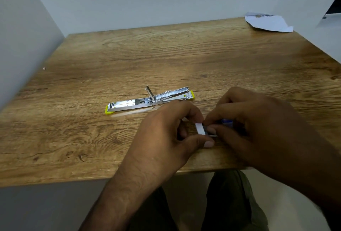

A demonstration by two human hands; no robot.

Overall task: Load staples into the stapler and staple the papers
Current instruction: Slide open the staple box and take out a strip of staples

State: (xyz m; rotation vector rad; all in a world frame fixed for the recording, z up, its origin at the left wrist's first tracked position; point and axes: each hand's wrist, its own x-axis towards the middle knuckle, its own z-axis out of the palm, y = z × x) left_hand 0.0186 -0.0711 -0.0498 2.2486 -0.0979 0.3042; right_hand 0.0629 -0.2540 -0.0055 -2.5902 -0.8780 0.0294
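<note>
A metal stapler (pixel 149 100) with yellow ends lies swung fully open and flat on the wooden table (pixel 110 61), its staple channel facing up. Just in front of it, near the table's front edge, my left hand (pixel 166 138) and my right hand (pixel 254 129) meet around a small white staple box (pixel 200 128). Fingers of both hands pinch the box, which is mostly hidden; a blue patch shows under my right fingers. White papers (pixel 267 22) lie at the far right corner of the table.
A grey wall runs along the table's left side and a pale wall along the back. A dark-edged object (pixel 332 9) stands at the far right. My legs (pixel 230 203) show below the front edge.
</note>
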